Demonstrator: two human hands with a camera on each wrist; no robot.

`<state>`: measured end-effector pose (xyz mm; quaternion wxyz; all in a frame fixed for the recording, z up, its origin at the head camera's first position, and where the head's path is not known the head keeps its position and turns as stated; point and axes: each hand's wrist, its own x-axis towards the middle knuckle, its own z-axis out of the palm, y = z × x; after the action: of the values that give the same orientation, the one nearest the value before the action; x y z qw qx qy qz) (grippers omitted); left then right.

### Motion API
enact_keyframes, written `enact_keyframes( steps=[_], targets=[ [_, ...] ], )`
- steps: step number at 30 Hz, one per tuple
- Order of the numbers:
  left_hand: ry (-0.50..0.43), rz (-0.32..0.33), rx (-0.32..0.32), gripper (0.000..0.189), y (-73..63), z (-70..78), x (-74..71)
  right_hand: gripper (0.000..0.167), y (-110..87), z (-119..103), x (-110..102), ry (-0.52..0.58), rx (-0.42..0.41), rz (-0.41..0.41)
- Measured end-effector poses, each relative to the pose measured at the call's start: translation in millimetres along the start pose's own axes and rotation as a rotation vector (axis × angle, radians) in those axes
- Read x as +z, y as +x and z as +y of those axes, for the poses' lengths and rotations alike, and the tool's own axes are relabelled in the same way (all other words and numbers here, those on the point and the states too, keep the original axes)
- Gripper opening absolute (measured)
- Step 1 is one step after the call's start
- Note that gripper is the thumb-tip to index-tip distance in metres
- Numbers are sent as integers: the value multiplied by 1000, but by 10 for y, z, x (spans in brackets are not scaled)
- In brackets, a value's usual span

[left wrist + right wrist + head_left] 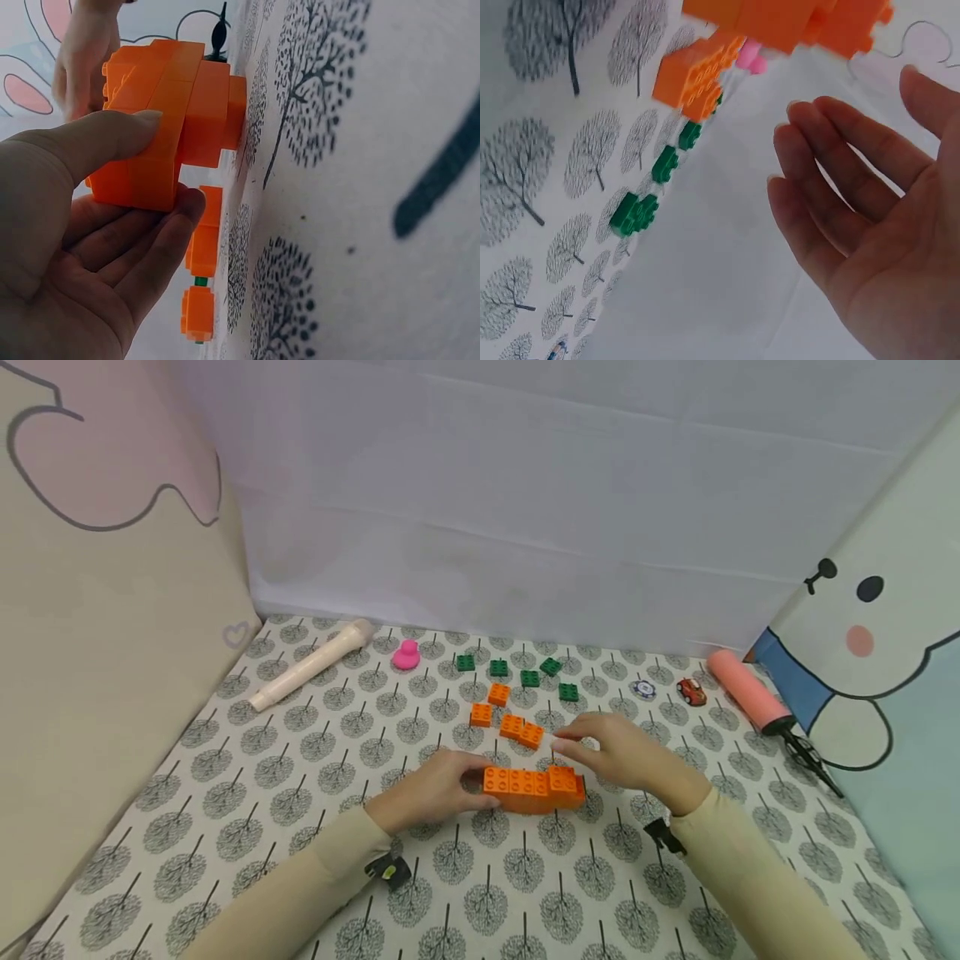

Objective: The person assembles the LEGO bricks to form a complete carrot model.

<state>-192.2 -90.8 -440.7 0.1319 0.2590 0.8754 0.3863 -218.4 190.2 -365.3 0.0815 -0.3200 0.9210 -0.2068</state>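
Observation:
My left hand (444, 785) grips the left end of an orange toy brick structure (525, 785), thumb on one side and fingers on the other. In the left wrist view the structure (165, 97) shows stacked bricks, stepped narrower toward the cloth. My right hand (606, 745) holds nothing; the right wrist view shows its fingers (840, 157) loosely bent and apart from the bricks. Nearest to it in the head view are two loose orange bricks (522, 730) set side by side. Two more, one orange brick (481, 715) and another orange brick (498, 694), lie behind them.
Several green bricks (529, 678) lie farther back. A pink rubber duck (407, 655) and a white microphone-like stick (311, 665) are at back left. At back right sit a poker chip (643, 689), a red toy car (691, 692) and a salmon-coloured cylinder (748, 690) with a black end.

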Motion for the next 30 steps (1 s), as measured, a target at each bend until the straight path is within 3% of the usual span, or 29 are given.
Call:
enact_keyframes(
  steps=[3,7,14,19,23,30],
  targets=[
    [2,2,-7,44,-5,-7,-4,44,200,86,-10,2,52,-23],
    [5,-4,-12,42,-11,-11,-4,50,432,195,50,-48,114,-119],
    [-3,-15,5,39,-1,8,0,51,626,300,150,-105,101,-194],
    [-8,-18,8,41,2,18,-1,50,682,355,268,-128,67,-187],
    [-2,-13,19,39,2,15,1,38,712,403,350,-127,37,-167],
    [-17,-9,31,36,-3,1,-6,31,713,408,357,-130,22,-134]
  ],
)
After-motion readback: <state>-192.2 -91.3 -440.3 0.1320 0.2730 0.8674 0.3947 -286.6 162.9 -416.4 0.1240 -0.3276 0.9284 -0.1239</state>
